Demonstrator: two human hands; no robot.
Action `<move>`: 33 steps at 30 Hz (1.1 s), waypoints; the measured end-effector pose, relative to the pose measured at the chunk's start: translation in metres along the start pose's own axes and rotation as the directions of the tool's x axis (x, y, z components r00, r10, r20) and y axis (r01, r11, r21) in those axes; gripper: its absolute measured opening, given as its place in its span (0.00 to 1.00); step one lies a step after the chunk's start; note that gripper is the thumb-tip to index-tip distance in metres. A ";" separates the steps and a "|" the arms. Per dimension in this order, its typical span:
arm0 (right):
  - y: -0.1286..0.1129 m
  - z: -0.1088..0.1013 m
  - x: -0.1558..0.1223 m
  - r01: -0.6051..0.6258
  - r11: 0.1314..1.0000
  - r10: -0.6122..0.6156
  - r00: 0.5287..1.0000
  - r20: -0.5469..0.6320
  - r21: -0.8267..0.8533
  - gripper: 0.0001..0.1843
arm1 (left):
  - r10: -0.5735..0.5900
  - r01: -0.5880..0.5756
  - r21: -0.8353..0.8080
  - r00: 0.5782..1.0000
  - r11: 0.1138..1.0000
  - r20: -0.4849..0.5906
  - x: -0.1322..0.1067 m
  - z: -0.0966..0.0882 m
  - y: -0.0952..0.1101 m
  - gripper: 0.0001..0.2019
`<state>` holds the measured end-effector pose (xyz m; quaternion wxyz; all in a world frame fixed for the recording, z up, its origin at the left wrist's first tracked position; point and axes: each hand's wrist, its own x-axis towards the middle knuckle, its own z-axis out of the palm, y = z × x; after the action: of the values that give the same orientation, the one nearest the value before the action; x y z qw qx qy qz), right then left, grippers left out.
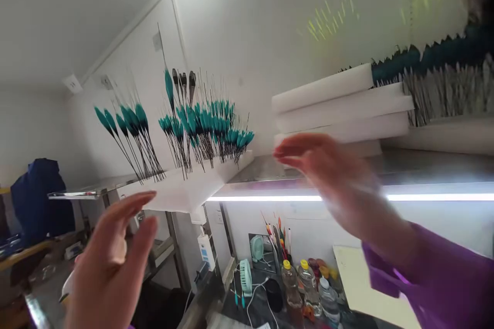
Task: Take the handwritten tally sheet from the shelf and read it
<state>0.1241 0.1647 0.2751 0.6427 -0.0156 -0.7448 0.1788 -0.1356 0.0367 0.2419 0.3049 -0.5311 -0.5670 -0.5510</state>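
My left hand [113, 262] is raised at the lower left, its thumb and fingers apart with nothing between them. Just beyond its fingertips is a white foam block [173, 193], and I cannot tell whether they touch it. Teal fishing floats [204, 121] with thin dark stems stand upright in the foam. To the right, my right hand [328, 175] hovers before the shelf edge, slightly blurred. Its fingers are stretched out close together, the thumb a little apart, and no object shows in it. Stacked white foam slabs [339, 108] lie behind it.
More dark floats [436, 77] stand at the right of the metal shelf [262, 168]. A strip light [270, 198] runs beneath it. Below are clear bottles [309, 288], a small green fan [246, 277] and a cream board [370, 282]. A power strip [206, 252] hangs near the shelf corner.
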 end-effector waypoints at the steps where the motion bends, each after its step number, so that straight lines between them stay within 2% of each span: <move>1: 0.006 0.011 0.005 -0.050 0.997 0.048 0.998 0.043 0.051 0.10 | -0.005 0.005 -0.002 0.999 1.000 0.044 0.007 0.007 0.000 0.16; 3: 0.022 0.032 0.017 -0.137 0.990 0.130 0.980 0.151 0.037 0.09 | 0.004 -0.006 0.016 0.993 1.000 0.118 0.017 0.022 -0.005 0.15; 6: 0.049 0.060 0.037 -0.165 0.983 0.179 0.960 0.213 -0.084 0.10 | 0.081 -0.091 0.074 0.989 0.993 0.126 0.022 0.042 -0.017 0.15; 11: 0.081 0.089 0.069 -0.196 0.951 0.242 0.954 0.178 -0.240 0.09 | 0.206 -0.215 0.129 0.975 0.968 0.082 0.022 0.058 -0.028 0.13; 17: 0.106 0.115 0.092 -0.304 0.915 0.338 0.936 0.096 -0.264 0.11 | 0.280 -0.287 0.189 0.958 0.939 0.064 0.024 0.064 -0.028 0.15; 19: 0.110 0.122 0.094 -0.281 0.920 0.298 0.954 0.021 -0.272 0.10 | 0.261 -0.269 0.199 0.963 0.942 0.066 0.024 0.065 -0.028 0.15; 21: 0.110 0.126 0.093 -0.180 0.946 0.176 0.984 -0.037 -0.270 0.07 | 0.238 -0.249 0.207 0.968 0.946 0.075 0.024 0.064 -0.028 0.14; 24: 0.104 0.134 0.090 -0.043 0.972 0.048 0.999 0.018 -0.229 0.08 | 0.240 -0.253 0.219 0.967 0.942 0.085 0.024 0.064 -0.027 0.14; 28: 0.097 0.141 0.093 -0.077 0.963 0.121 0.980 0.157 -0.260 0.10 | 0.301 -0.306 0.210 0.952 0.928 0.060 0.026 0.065 -0.025 0.14; 30: 0.096 0.143 0.096 -0.059 0.949 0.128 0.970 0.208 -0.309 0.08 | 0.329 -0.333 0.207 0.943 0.920 0.058 0.027 0.066 -0.025 0.14; 33: 0.096 0.142 0.098 -0.045 0.939 0.140 0.955 0.260 -0.342 0.12 | 0.340 -0.346 0.190 0.938 0.919 0.064 0.027 0.067 -0.025 0.15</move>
<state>-0.0498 0.2439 0.3252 0.5095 -0.1335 -0.8461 0.0813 -0.1491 0.1118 0.2453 0.4396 -0.5970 -0.5218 -0.4219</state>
